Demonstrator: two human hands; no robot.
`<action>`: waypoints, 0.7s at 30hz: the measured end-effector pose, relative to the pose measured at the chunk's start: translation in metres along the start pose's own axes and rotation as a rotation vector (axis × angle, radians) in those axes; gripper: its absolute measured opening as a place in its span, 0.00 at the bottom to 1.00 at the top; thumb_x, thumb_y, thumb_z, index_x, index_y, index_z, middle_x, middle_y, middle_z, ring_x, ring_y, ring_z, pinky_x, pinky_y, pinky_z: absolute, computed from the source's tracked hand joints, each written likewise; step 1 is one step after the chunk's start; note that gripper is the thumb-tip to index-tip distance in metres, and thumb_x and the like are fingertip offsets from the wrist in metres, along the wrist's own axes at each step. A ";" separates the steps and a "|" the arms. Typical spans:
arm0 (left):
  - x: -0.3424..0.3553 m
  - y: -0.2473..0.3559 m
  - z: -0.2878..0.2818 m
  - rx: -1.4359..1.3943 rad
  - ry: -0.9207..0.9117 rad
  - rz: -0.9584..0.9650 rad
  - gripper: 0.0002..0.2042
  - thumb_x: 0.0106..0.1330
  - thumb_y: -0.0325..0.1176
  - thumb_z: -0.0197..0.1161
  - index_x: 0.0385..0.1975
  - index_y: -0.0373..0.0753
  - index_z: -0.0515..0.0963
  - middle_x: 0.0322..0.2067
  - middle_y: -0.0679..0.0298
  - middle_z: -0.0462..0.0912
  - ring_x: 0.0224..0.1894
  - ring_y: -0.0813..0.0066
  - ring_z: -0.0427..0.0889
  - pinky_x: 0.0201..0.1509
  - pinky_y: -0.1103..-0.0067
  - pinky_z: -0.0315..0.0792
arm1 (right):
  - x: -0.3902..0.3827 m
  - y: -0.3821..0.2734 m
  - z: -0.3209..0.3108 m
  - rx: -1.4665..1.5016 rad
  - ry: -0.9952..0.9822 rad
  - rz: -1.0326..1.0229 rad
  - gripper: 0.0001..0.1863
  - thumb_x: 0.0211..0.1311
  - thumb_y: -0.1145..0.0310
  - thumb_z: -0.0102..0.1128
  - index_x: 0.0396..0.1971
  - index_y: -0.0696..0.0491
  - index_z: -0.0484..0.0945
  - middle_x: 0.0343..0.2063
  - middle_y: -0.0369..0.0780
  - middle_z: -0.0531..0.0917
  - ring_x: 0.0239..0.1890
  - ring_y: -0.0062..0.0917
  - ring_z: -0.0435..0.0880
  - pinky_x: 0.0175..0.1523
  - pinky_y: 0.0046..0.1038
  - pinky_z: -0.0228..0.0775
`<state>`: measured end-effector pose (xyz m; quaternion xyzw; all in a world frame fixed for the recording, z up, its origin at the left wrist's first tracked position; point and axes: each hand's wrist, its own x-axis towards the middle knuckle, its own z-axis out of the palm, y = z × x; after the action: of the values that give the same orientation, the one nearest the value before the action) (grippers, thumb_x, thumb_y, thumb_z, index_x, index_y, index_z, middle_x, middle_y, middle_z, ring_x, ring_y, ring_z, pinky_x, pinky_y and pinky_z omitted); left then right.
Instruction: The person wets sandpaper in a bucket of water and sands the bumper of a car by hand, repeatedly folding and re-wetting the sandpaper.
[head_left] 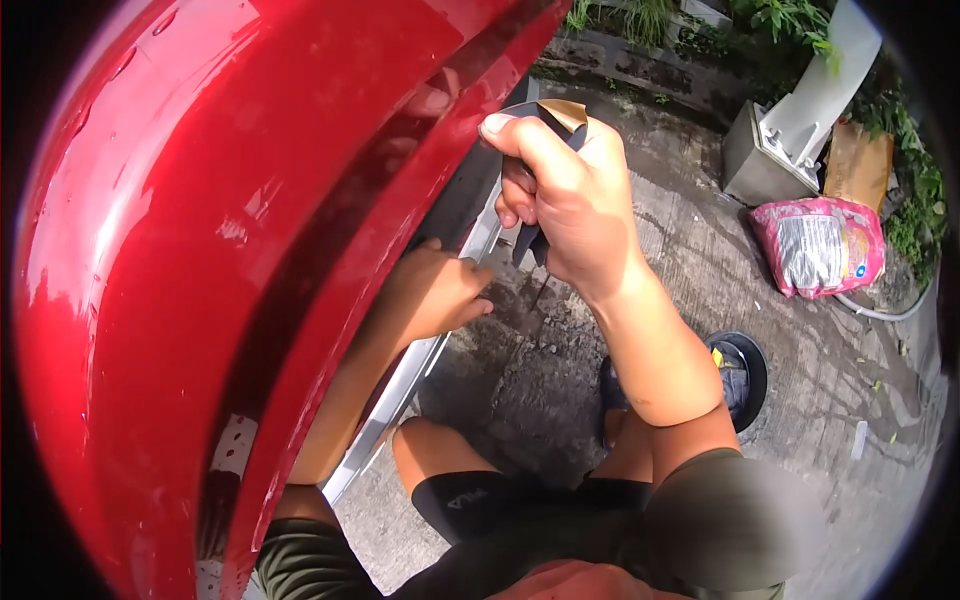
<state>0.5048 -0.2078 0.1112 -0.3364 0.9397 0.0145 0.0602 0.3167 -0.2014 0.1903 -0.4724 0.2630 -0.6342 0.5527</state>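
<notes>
A glossy red vehicle panel [300, 130] with water drops on it fills the left side. My right hand [575, 190] is raised by the panel's edge, closed around a folded piece of sandpaper [563, 112], dark on one face and tan on the other. The thumb presses on its top, and a dark flap hangs below the fingers. Lower and to the left, my left hand [432, 290] rests beside the silver-grey edge strip [400, 385], partly under the red panel. Its fingers look apart and hold nothing visible; some fingertips are hidden.
A black bucket [757, 375] with dark contents stands by my right leg on the rough concrete ground [800, 390]. Farther right lie a pink and silver bag [815, 245] and a hose [890, 315]. A grey post [825, 60] on a concrete base rises behind, near plants.
</notes>
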 end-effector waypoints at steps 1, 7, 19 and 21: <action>-0.004 -0.001 0.001 0.026 0.038 0.009 0.15 0.61 0.45 0.69 0.36 0.39 0.81 0.28 0.55 0.85 0.35 0.54 0.85 0.49 0.64 0.74 | -0.008 -0.002 0.009 -0.013 -0.009 0.027 0.12 0.60 0.67 0.63 0.18 0.54 0.77 0.13 0.29 0.74 0.16 0.12 0.72 0.23 0.20 0.63; 0.002 0.000 0.004 0.006 0.034 0.038 0.15 0.62 0.46 0.68 0.39 0.41 0.80 0.26 0.57 0.85 0.34 0.55 0.86 0.50 0.61 0.74 | 0.001 -0.002 0.002 -0.093 0.032 -0.016 0.11 0.60 0.67 0.64 0.21 0.56 0.79 0.15 0.29 0.75 0.18 0.11 0.72 0.24 0.20 0.63; 0.000 -0.018 0.035 -0.103 0.144 0.064 0.15 0.62 0.46 0.67 0.39 0.40 0.79 0.27 0.58 0.85 0.34 0.55 0.86 0.47 0.60 0.73 | -0.021 0.004 0.027 -0.150 0.022 -0.122 0.13 0.60 0.67 0.64 0.19 0.55 0.75 0.14 0.27 0.71 0.20 0.09 0.67 0.26 0.20 0.60; 0.003 -0.013 0.027 -0.123 0.127 0.078 0.15 0.62 0.46 0.67 0.39 0.40 0.79 0.26 0.58 0.85 0.34 0.55 0.86 0.47 0.60 0.74 | -0.007 0.001 0.012 -0.134 0.042 -0.072 0.12 0.59 0.69 0.64 0.19 0.56 0.75 0.15 0.27 0.72 0.21 0.09 0.67 0.26 0.20 0.61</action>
<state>0.5136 -0.2177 0.0843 -0.3029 0.9513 0.0531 -0.0209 0.3276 -0.1925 0.1928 -0.5041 0.2992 -0.6445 0.4909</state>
